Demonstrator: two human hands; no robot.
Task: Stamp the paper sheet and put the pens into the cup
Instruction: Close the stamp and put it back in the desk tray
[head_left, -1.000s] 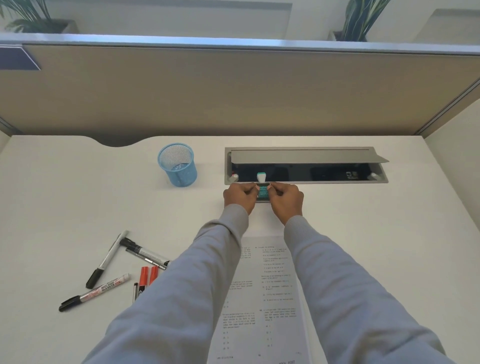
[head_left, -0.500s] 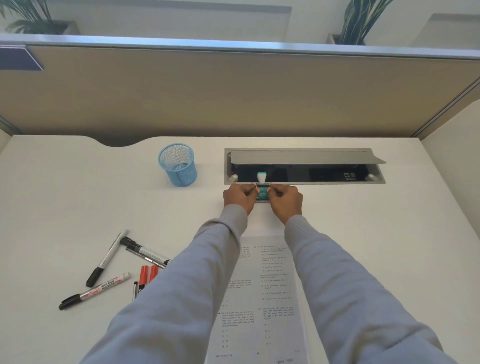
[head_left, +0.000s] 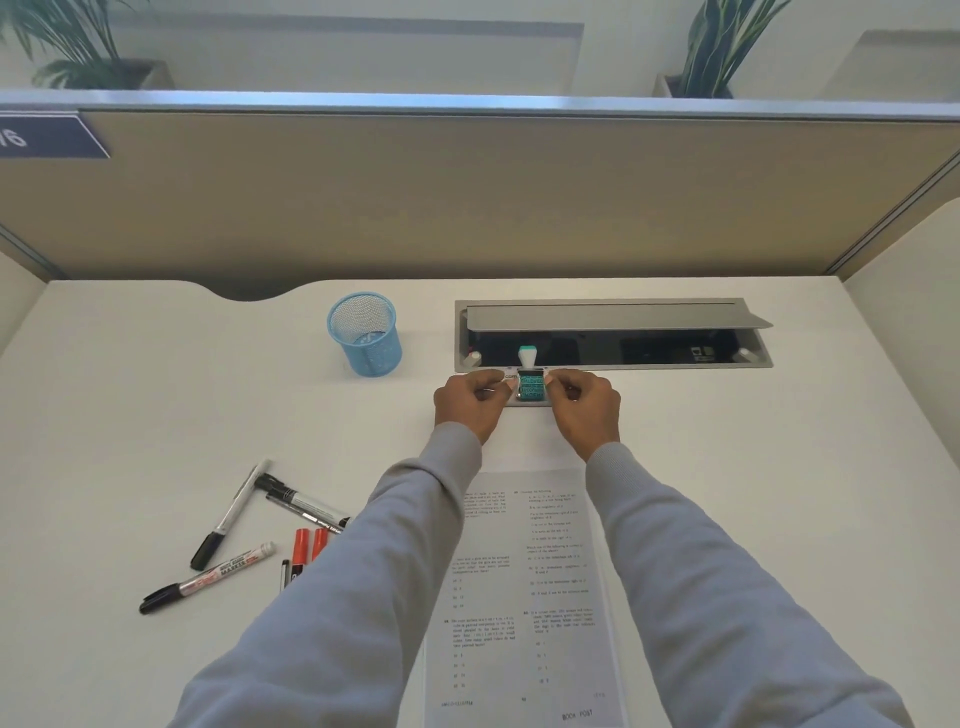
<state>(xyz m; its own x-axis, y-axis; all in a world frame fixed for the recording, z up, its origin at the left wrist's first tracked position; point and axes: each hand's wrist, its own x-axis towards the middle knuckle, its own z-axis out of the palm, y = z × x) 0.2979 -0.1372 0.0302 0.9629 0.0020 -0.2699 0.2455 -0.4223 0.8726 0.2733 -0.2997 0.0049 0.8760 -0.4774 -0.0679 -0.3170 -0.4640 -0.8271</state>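
Observation:
A small stamp (head_left: 531, 382) with a white handle and teal bands stands on the white desk just in front of the cable tray. My left hand (head_left: 470, 402) pinches its left side and my right hand (head_left: 584, 402) pinches its right side. The printed paper sheet (head_left: 535, 587) lies nearer to me, between my forearms, partly covered by my left sleeve. A blue mesh cup (head_left: 366, 332) stands upright to the left of the stamp. Several pens and markers (head_left: 234, 519) lie scattered on the desk at the left, some red ones (head_left: 301, 551) half hidden by my left sleeve.
A grey cable tray (head_left: 613, 332) with its lid raised is sunk into the desk behind the stamp. A tan partition wall (head_left: 467, 197) closes off the back of the desk, and another panel stands at the right edge.
Both hands stay on the stamp in the same place; only a slight shift of the view is visible.

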